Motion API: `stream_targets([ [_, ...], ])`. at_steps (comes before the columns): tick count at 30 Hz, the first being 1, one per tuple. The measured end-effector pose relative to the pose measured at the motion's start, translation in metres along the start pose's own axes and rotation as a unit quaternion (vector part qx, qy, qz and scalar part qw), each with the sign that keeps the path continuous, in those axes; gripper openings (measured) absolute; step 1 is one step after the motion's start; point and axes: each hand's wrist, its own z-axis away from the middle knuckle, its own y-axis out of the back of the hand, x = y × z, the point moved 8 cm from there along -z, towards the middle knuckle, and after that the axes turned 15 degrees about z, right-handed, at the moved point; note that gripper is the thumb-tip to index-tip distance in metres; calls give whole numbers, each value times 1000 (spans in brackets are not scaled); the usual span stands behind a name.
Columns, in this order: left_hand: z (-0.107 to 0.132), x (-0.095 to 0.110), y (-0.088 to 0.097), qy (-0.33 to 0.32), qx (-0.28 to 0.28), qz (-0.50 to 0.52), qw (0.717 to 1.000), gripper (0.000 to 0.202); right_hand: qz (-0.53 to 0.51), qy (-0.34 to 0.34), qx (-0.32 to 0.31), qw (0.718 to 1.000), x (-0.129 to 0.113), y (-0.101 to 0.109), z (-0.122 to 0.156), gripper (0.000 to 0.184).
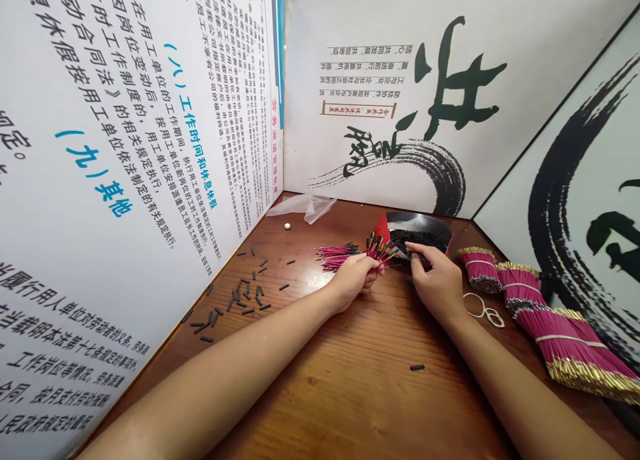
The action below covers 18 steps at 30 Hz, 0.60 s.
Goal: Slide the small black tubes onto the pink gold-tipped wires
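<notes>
My left hand [356, 275] is closed around a small bunch of pink sticks [379, 247] whose tips, some capped in black, fan up toward a black dish [425, 225]. My right hand [434, 278] sits just right of it, its fingers pinched at the near rim of the dish on something too small to make out. The dish holds a heap of small black tubes [416, 238] and has a red flap at its left side. A loose pile of pink sticks [336, 255] lies on the wooden table [350, 380] just left of my left hand.
Several black tubes [245, 297] are scattered along the left panel, one more [417, 367] near my right forearm. Tied bundles of pink sticks with gold ends [560, 327] lie at the right, rubber bands [484, 308] beside them. A clear plastic bag [305, 205] lies in the far corner. Printed boards wall in the table.
</notes>
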Motion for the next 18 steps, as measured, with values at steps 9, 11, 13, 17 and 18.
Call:
stream_targets([
  [9,1,2,0,-18,-6,1,1000,11,-48,-56,-59,996,7,-11,3,26],
  [11,1,3,1,-23,0,0,1000,10,-84,-79,-71,991,9,-14,4,23],
  [13,1,2,1,-23,7,-1,1000,9,-143,-93,-69,983,9,-15,6,21],
  [17,2,2,1,-20,17,6,1000,13,-279,-128,-51,950,3,-16,7,24],
  [18,2,3,0,-21,19,6,1000,15,-302,-140,-48,942,2,-16,6,25],
])
